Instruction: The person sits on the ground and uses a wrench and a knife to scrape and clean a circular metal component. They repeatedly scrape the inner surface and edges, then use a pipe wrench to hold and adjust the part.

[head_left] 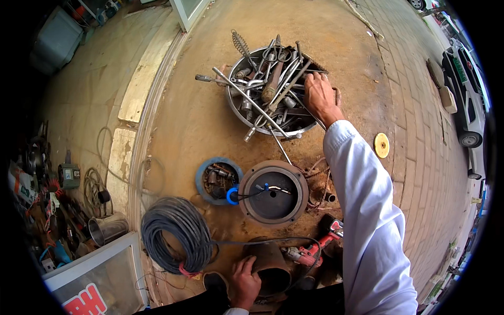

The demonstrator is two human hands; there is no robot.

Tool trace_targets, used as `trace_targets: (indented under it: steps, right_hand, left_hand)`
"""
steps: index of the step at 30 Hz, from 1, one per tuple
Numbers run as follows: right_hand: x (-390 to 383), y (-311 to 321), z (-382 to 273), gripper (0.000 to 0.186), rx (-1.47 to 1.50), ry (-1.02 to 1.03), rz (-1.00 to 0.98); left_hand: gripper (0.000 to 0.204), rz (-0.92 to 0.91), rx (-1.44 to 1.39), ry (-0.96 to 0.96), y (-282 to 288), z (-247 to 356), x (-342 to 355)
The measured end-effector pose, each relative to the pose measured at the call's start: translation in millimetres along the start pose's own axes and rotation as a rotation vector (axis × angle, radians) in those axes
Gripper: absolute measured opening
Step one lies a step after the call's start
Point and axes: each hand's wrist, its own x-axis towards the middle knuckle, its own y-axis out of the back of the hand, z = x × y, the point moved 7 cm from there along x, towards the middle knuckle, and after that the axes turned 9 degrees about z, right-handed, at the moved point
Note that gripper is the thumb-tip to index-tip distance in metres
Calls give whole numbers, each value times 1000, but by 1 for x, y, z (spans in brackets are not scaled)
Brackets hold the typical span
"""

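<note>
A round metal basin (pixel 242 125) heaped with wrenches, sockets and rods stands on the ground ahead. At its right rim is my right hand (pixel 321 97), its fingers curled down among the tools; what they grip is hidden. A long thin rod (pixel 297 100) runs beneath that hand. Low in view, my left hand (pixel 245 281) rests against the left side of a rusty metal cylinder (pixel 273 281), fingers laid along it. Between basin and cylinder sits a round flanged motor housing (pixel 300 184) with wires and a blue ring (pixel 232 196) at its left.
A blue-rimmed bowl (pixel 199 181) of metal parts adjoins the housing. Coiled black cable (pixel 176 233) lies at left, a red power tool (pixel 310 254) at right. A yellow disc (pixel 382 145) lies near the paving. A glass door (pixel 105 278) and cluttered parts are left; a car (pixel 464 94) stands far right.
</note>
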Motion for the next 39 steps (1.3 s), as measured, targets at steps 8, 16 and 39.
trace_targets:
  steps: [8, 16, 39]
  right_hand:
    - [19, -22, 22, 29, 98, -114, -164]
    - [37, -34, 22, 29, -32, -184, -51]
    - [56, 41, -29, 16, -256, 209, -82]
  left_hand:
    - [47, 53, 14, -45, -1, 1, 2]
    - [48, 40, 15, -59, -3, -3, 0]
    - [53, 52, -2, -71, -5, -3, 1]
